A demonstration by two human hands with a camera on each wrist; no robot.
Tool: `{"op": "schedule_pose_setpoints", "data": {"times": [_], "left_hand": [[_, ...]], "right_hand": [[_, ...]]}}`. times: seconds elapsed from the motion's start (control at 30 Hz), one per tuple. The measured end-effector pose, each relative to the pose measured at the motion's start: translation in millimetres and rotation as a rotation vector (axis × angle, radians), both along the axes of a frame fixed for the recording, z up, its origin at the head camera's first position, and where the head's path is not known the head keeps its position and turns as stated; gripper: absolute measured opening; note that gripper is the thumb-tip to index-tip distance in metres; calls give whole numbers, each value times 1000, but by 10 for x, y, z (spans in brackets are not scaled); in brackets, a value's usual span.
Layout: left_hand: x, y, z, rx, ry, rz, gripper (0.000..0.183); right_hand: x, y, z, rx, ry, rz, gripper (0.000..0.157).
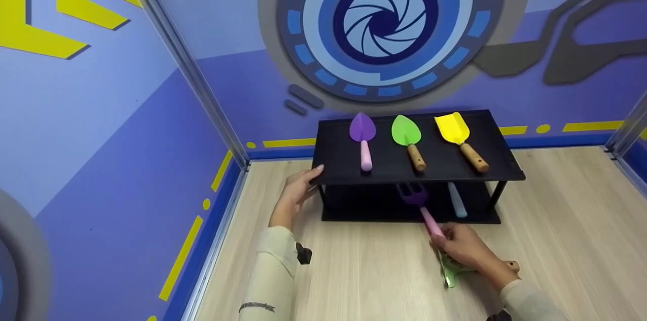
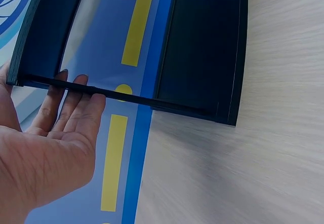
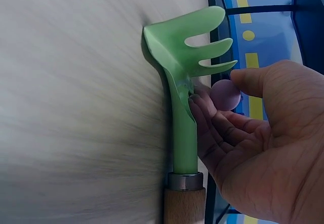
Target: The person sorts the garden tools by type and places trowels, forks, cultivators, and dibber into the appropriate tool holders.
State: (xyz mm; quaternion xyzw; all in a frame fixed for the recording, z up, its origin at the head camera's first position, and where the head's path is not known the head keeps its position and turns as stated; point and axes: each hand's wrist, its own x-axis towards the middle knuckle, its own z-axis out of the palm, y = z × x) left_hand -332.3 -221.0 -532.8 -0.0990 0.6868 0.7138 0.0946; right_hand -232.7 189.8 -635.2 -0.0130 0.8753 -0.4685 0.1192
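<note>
My right hand [image 1: 465, 246] pinches the pink handle [image 1: 432, 222] of a purple garden fork [image 1: 415, 195], whose tines reach over the lower tier of a black two-tier shelf [image 1: 338, 172]. In the right wrist view, the handle's rounded end [image 3: 226, 95] shows between thumb and fingers. Just beneath that hand, a green hand rake [image 3: 185, 127] with a wooden handle lies on the table. My left hand [image 1: 294, 194] holds the shelf's left end, thumb on the top board; in the left wrist view its fingers [image 2: 91, 115] are against the thin corner post [image 2: 131, 98].
On the top board lie a purple trowel [image 1: 362, 129], a green trowel [image 1: 406, 131] and a yellow scoop [image 1: 453, 128]. A light blue handle [image 1: 457, 200] sticks out from the lower tier. Patterned walls [image 1: 227, 83] stand behind and to the left.
</note>
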Motion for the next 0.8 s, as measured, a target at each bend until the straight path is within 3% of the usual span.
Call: {"op": "schedule_pose_setpoints", "data": {"times": [0.47,0.8], "left_hand": [[-3,-24,-25,-9,15,-14,54],[10,-18,-15,-16,21,-22,56]], "right_hand": [[30,5,11,-26,-3,8,34],[3,6,3,-25,-26,15,54]]}}
